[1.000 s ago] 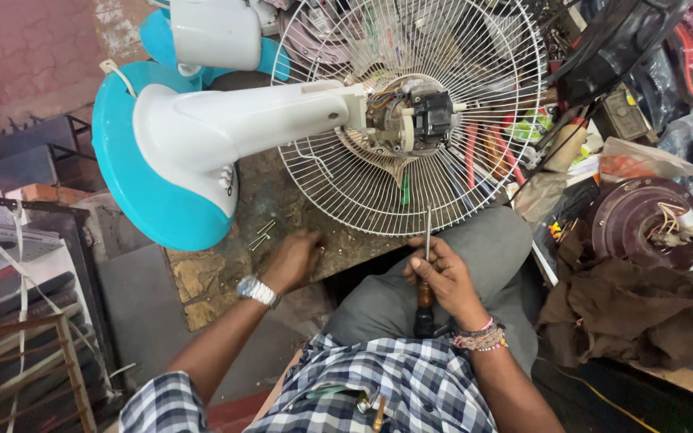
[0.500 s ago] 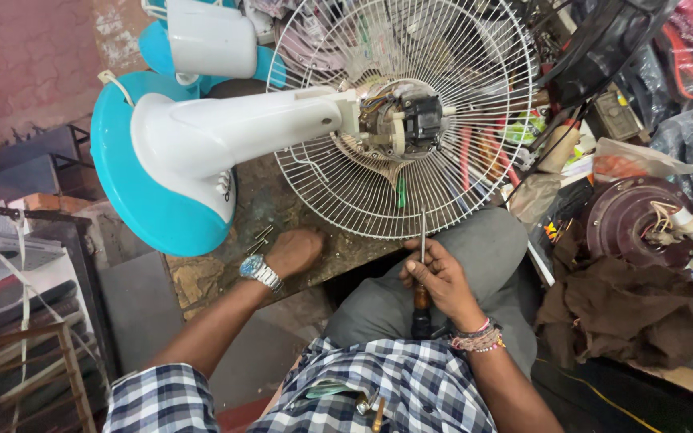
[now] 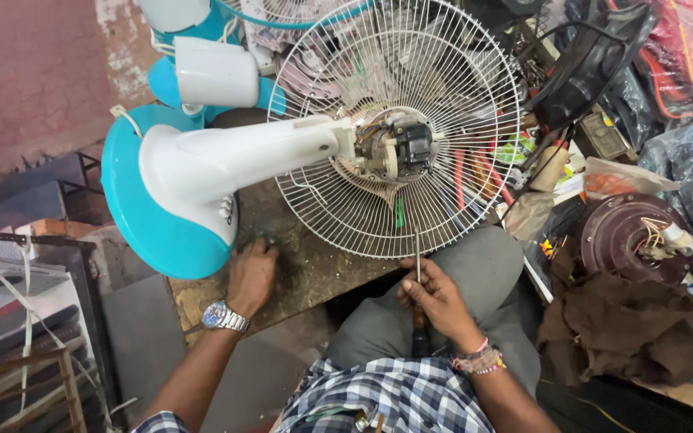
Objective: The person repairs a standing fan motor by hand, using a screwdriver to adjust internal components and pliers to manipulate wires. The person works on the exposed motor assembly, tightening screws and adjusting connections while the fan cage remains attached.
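Head view of a bench repair on a pedestal fan. The fan (image 3: 298, 160) lies on its side across the worn bench (image 3: 314, 273): its teal base (image 3: 150, 232) overhangs the bench's left end, the white neck runs rightward, and the wire guard (image 3: 451, 96) stands on edge over the bench's near side. The blades and front guard are off, leaving the motor (image 3: 399, 148) bare at the guard's centre, with windings and coloured leads visible.

The right hand (image 3: 439, 301) is clenched round the dark handle of a screwdriver (image 3: 418, 269); the shaft points up and its tip meets the lower rim of the guard. The left hand (image 3: 252, 277), a watch (image 3: 222, 317) at its wrist, rests fingers-down on the bench just beside the base; whether it pinches anything small there cannot be told.

Judged step: the driver is gripped and ready, while the free hand feels over the bench top near the base, plausibly for a fastener or small part. The next move calls for a fine pinch off a cluttered, dark surface, and then for carrying the tip to the motor.

A second fan (image 3: 210, 64) lies behind; a brown rotor housing (image 3: 627, 236) and a brown cloth (image 3: 627, 329) lie at right.
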